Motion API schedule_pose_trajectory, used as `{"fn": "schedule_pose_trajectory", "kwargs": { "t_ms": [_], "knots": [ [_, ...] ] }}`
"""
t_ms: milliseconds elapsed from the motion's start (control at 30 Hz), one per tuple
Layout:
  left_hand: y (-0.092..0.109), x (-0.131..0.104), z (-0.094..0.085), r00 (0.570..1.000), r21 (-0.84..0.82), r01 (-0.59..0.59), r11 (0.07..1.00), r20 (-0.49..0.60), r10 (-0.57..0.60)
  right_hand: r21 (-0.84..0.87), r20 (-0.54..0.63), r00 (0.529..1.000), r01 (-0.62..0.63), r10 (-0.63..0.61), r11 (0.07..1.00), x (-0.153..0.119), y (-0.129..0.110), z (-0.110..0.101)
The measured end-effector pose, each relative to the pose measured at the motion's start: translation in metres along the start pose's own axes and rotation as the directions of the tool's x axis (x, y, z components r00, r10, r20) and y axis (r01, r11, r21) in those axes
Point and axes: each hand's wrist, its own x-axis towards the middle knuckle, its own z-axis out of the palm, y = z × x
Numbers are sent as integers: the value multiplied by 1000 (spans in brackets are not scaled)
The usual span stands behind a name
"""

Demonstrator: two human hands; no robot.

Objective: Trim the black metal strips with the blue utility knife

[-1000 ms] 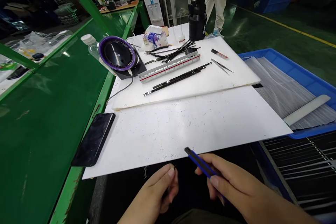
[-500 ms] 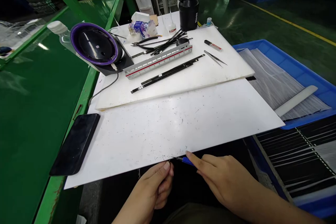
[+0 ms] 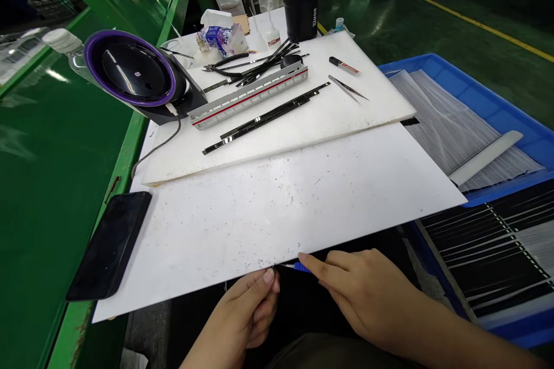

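Gripping blue knife (image 3: 301, 267), mostly hidden, right hand (image 3: 361, 288)

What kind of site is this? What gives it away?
Likely a factory or workshop floor, at a hand-work station. Signs: the yellow line along the green floor, the blue crate of pale sheeting, and the blue cutter in the right hand.

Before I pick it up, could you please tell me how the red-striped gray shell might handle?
The red-striped gray shell looks thin and hollow, so it's probably light. Its straight form suggests stiffness; being windowed, it might crack if squeezed.
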Motion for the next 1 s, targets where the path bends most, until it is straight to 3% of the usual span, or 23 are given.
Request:
{"fn": "schedule_pose_trajectory", "kwargs": {
  "t_ms": [367, 600, 733, 900, 1000],
  "knots": [
    [2, -1, -2, 999, 10, 35, 999, -17, -35, -55, 29, 999, 30, -29, 998, 5, 0, -8],
    [3, 0, -2, 1000, 0, 26, 1000, 2, -26, -175, -7, 998, 59, -61, 983, 4, 0, 0],
    [1, 0, -3, 1000, 5, 10, 1000, 7, -10, -106, -29, 999, 34, -38, 994, 3, 1, 5],
    [-2, 1, -2, 999, -96, -4, 995, 50, 9, 192, -243, 970, 37, 11, 981, -1, 4, -7],
    [-2, 0, -2, 996, -172, 1, 985, 83, 14, 155, -463, 886, 61, 18, 986, 3, 12, -18]
  ]
}}
